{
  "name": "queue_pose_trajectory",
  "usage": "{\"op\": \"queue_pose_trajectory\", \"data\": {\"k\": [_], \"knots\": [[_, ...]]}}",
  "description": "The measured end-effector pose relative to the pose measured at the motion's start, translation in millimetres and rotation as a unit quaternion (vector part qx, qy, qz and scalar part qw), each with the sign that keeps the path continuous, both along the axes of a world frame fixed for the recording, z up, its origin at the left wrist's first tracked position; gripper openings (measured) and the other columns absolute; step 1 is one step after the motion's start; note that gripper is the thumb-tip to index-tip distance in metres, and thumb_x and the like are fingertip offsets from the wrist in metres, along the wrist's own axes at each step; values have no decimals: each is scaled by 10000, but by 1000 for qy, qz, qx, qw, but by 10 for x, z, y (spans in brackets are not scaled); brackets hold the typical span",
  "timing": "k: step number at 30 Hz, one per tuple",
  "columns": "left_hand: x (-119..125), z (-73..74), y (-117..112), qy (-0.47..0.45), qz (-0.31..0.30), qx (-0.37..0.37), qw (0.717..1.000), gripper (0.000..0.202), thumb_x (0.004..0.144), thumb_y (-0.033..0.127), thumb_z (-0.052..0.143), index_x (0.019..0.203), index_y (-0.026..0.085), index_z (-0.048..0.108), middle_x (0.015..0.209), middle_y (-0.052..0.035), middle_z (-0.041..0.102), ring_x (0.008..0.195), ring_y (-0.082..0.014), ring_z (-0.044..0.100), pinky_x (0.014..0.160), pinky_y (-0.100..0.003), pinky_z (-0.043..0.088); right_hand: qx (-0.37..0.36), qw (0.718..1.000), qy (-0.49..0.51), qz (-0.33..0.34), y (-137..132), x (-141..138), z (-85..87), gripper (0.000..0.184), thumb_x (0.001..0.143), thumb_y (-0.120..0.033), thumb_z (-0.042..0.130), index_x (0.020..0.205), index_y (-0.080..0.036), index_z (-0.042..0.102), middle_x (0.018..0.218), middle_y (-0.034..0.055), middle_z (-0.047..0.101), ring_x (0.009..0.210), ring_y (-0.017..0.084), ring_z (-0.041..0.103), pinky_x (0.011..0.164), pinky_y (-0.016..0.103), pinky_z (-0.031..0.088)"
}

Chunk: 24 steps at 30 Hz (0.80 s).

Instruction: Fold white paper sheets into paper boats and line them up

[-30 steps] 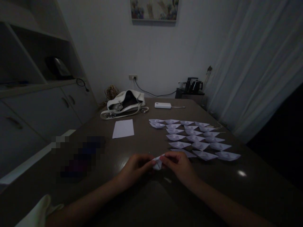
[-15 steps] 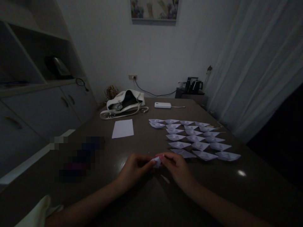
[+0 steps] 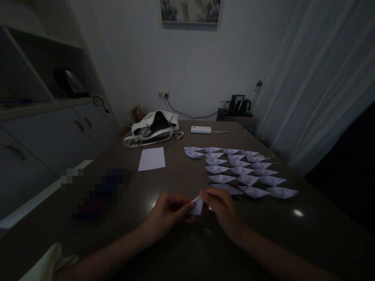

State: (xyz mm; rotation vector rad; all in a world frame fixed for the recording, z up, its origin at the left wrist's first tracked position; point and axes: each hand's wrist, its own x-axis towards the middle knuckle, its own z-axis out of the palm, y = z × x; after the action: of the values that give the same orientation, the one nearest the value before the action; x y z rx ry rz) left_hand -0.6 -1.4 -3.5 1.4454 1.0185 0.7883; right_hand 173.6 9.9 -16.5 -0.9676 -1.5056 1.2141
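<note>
A small piece of folded white paper (image 3: pixel 197 207) is held between my two hands, low over the table's near middle. My left hand (image 3: pixel 170 210) pinches its left side between thumb and fingers. On its upper right corner, my right hand (image 3: pixel 219 207) closes with thumb and fingertips. Part of the paper is hidden behind the fingers. Just beyond and right of my hands stand several white paper boats (image 3: pixel 240 171) in rows. To the far left of them lies a stack or sheet of white paper (image 3: pixel 152 159), flat on the table.
A white handbag (image 3: pixel 155 125) with its strap rests at the back left of the brown table (image 3: pixel 175 168). Right of it lies a white power bank (image 3: pixel 200 130) with a short cable. A blurred-out patch (image 3: pixel 99 193) covers something at the left edge.
The folded paper has turned between my fingers and shows more of its face, now a larger pointed shape. My right hand has shifted slightly. The paper boats stay put.
</note>
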Motion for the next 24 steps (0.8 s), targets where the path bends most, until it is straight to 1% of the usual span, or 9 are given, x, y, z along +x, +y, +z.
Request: {"op": "queue_pose_trajectory", "data": {"k": [3, 5, 8, 10, 12, 15, 18, 21, 24], "knots": [[4, -8, -8, -1, -8, -3, 1000, 380, 802, 458, 595, 761, 90, 679, 640, -59, 684, 573, -159, 636, 558, -232, 493, 0, 1000, 2, 1, -15, 1, 36, 330, 831, -372, 561, 577, -162, 578, 548, -14, 495, 550, 119, 467, 531, 227, 367], [-3, -24, 1, 22, -12, 13, 1000, 375, 830, 457, 560, 757, 101, 652, 626, -47, 668, 559, -158, 631, 540, -229, 483, 29, 999, -22, 0, -14, 7, 42, 301, 833, -357, 558, 617, -156, 616, 576, -4, 515, 570, 125, 477, 534, 229, 368], [-19, -36, 3, 100, -23, 69, 992, 374, 877, 440, 498, 732, 119, 625, 577, -28, 637, 522, -153, 616, 507, -214, 449, 82, 994, -64, -16, -6, 15, 26, 282, 832, -332, 566, 624, -152, 629, 580, -4, 503, 570, 123, 469, 529, 229, 359], [-30, -29, -10, 151, -22, 115, 981, 391, 900, 429, 462, 703, 125, 610, 540, -20, 615, 495, -146, 603, 487, -202, 423, 82, 994, -75, -12, -2, 14, 3, 297, 846, -336, 556, 619, -154, 614, 564, -12, 488, 550, 117, 462, 517, 225, 356], [-40, -17, -27, 175, -7, 145, 974, 402, 914, 417, 433, 688, 129, 596, 531, -18, 606, 466, -134, 583, 462, -191, 398, 57, 995, -76, 13, -7, 8, -24, 270, 845, -358, 573, 677, -151, 617, 592, -10, 518, 560, 117, 486, 526, 221, 374], [-49, -16, -38, 174, 25, 147, 973, 397, 912, 411, 421, 692, 129, 592, 547, -18, 599, 438, -121, 553, 420, -182, 372, 8, 992, -92, 88, -36, -9, -61, 251, 829, -391, 615, 819, -142, 642, 685, 14, 594, 592, 126, 535, 537, 223, 403], [-48, -38, -19, 146, 35, 127, 981, 403, 900, 435, 427, 693, 128, 588, 549, -12, 580, 429, -119, 531, 406, -185, 373, -8, 984, -120, 129, -69, -27, -71, 304, 880, -394, 542, 769, -130, 646, 651, 24, 598, 550, 119, 525, 510, 221, 391], [-51, -46, 21, 111, 33, 109, 987, 427, 907, 460, 399, 709, 128, 582, 569, -15, 579, 459, -125, 535, 431, -193, 394, 18, 986, -126, 105, -62, -18, -59, 314, 890, -368, 519, 697, -140, 615, 585, 8, 567, 516, 112, 506, 494, 215, 375], [-76, -26, 55, 133, -11, 121, 984, 443, 928, 441, 359, 732, 125, 598, 558, -11, 577, 473, -119, 522, 460, -190, 386, 29, 990, -117, 70, -17, 21, -47, 321, 874, -378, 529, 652, -152, 578, 551, 1, 550, 489, 111, 497, 470, 212, 362]]}}
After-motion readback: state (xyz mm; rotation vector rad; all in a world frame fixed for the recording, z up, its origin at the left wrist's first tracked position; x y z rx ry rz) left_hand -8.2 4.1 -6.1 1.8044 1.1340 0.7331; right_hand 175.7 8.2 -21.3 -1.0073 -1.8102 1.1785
